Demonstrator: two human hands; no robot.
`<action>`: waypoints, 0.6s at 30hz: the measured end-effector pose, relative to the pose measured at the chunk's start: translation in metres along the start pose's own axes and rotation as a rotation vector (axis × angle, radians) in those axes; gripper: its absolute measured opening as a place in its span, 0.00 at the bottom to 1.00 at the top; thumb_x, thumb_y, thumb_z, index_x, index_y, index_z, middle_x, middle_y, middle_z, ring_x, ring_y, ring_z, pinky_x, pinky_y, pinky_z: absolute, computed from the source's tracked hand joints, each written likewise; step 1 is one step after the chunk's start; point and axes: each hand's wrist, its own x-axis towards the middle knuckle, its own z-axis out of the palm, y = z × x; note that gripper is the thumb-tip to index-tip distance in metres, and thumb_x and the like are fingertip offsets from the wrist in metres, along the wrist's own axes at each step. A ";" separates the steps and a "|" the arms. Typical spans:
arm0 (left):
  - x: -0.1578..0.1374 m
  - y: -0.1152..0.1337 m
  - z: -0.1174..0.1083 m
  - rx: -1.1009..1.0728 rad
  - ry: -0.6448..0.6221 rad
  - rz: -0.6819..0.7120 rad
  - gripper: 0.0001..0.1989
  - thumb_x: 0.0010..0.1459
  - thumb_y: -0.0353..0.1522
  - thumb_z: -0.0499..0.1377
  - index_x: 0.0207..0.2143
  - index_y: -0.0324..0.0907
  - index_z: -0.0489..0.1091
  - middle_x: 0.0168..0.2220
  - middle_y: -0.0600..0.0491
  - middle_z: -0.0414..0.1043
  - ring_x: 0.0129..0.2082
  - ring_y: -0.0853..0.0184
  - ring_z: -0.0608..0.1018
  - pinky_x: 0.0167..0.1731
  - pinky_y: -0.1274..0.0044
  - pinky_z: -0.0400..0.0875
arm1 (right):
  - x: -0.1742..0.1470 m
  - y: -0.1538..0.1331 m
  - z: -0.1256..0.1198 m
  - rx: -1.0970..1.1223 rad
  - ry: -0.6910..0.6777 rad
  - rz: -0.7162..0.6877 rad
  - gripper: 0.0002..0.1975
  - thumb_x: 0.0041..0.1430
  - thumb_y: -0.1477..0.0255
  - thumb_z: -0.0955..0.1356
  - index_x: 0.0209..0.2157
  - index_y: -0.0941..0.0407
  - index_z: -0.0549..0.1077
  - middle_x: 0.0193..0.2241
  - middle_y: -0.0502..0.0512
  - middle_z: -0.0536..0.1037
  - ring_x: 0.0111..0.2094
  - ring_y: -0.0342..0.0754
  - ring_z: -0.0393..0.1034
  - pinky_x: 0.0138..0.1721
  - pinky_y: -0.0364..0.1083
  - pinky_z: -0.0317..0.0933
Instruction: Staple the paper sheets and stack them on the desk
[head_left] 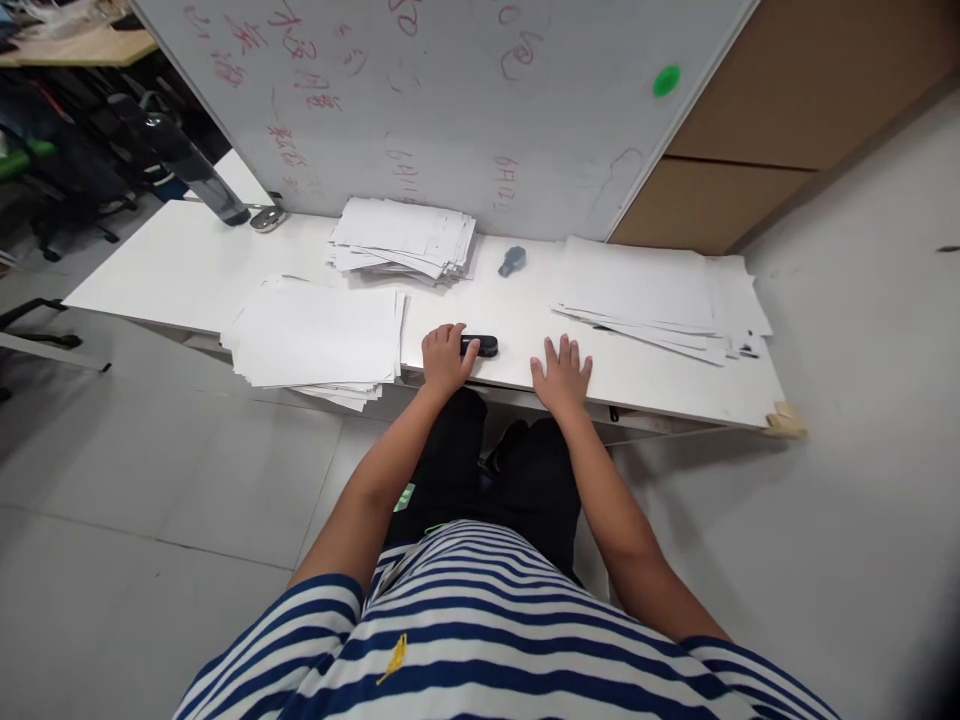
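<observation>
The person's left hand (444,358) curls over one end of a small black object (487,346) near the front edge of a white table (660,385). The right hand (564,378) lies flat beside it, fingers spread — touching only the tabletop. One loose paper stack (322,335) overhangs the front edge on the left; a second stack (405,235) sits behind it, and a third (645,285) lies on the right. A grey-blue item (512,261) rests between the rear stacks — a marked whiteboard (450,110) stands behind.
</observation>
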 end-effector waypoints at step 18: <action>-0.039 -0.131 -0.109 0.306 -0.144 -0.314 0.35 0.61 0.53 0.60 0.66 0.48 0.64 0.74 0.41 0.53 0.73 0.47 0.56 0.67 0.53 0.53 | 0.002 -0.001 0.003 0.060 0.049 0.023 0.34 0.73 0.54 0.53 0.72 0.57 0.58 0.75 0.64 0.48 0.75 0.62 0.39 0.71 0.68 0.33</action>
